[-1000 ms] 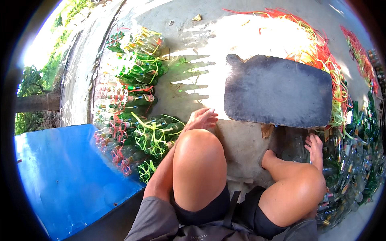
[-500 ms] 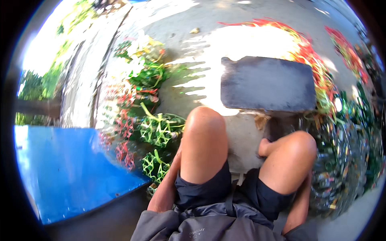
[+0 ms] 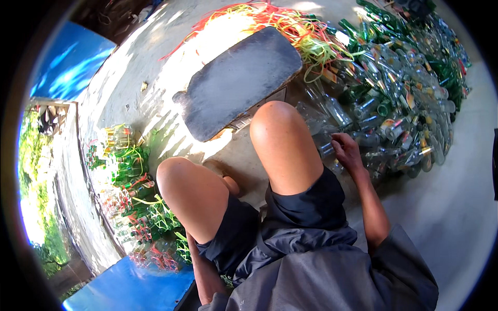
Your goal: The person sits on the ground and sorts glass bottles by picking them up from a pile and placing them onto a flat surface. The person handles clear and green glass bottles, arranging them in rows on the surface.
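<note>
My right hand [image 3: 346,151] hovers beside my right knee, at the near left edge of a large heap of glass bottles [image 3: 399,111]. Its fingers are loosely bent and apart, and I see nothing held in them. Clear bottles [image 3: 337,111] lie closest to it, with green bottles [image 3: 381,15] farther back. My left forearm [image 3: 205,274] runs down beside my left thigh, and the leg hides that hand. In front of my knees stands a low block with a dark, worn top [image 3: 238,83].
Red and yellow-green plastic strips [image 3: 270,20] lie behind the block and reach the heap. At left, bottles bundled with strips [image 3: 124,176] stand in a row on the concrete floor [image 3: 119,78]. A blue panel [image 3: 124,287] is at the lower left, another blue surface [image 3: 72,57] at the upper left.
My view has swung to the right, bringing the bottle heap further in. My right hand has come up from beside my thigh toward the bottles. My left hand stays hidden.
</note>
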`<state>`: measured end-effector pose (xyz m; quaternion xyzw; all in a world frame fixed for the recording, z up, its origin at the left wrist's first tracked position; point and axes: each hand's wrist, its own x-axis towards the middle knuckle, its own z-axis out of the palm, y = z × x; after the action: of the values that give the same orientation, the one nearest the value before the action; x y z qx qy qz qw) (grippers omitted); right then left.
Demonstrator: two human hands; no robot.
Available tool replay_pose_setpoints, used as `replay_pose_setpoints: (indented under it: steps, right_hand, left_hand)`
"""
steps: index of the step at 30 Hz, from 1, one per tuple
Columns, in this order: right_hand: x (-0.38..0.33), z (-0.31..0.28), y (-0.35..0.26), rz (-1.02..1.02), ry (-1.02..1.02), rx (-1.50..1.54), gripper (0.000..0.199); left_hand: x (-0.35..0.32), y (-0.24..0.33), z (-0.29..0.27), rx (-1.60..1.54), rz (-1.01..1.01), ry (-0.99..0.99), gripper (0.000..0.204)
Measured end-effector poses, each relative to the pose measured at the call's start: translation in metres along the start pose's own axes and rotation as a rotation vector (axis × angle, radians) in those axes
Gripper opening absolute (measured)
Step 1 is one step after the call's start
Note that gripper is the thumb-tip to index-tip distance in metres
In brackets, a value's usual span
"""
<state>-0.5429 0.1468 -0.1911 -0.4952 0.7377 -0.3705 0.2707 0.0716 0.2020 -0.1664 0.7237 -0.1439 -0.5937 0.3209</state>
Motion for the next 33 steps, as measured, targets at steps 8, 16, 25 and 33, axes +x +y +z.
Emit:
replay_pose_setpoints:
  steps: [8, 16, 25, 33]
  right_hand:
    - [-0.020, -0.001, 0.020, 0.008, 0.073, 0.049, 0.019]
    - [-0.004, -0.018, 0.004, -0.037, 0.120, -0.015, 0.016]
    - [0.004, -0.002, -0.035, -0.095, 0.013, 0.006, 0.021]
    - [0.037, 0.008, -0.050, -0.200, -0.225, 0.153, 0.026]
  left_hand:
    - [0.002, 0.091, 0.035, 0.329, 0.398, -0.008, 0.043]
    - [-0.087, 0.182, 0.139, -0.038, 0.649, -0.005, 0.040]
    - [-0.111, 0.169, 0.173, 0.160, 0.874, -0.072, 0.060]
    - [-0.105, 0.111, 0.113, 0.288, 0.822, -0.089, 0.052]
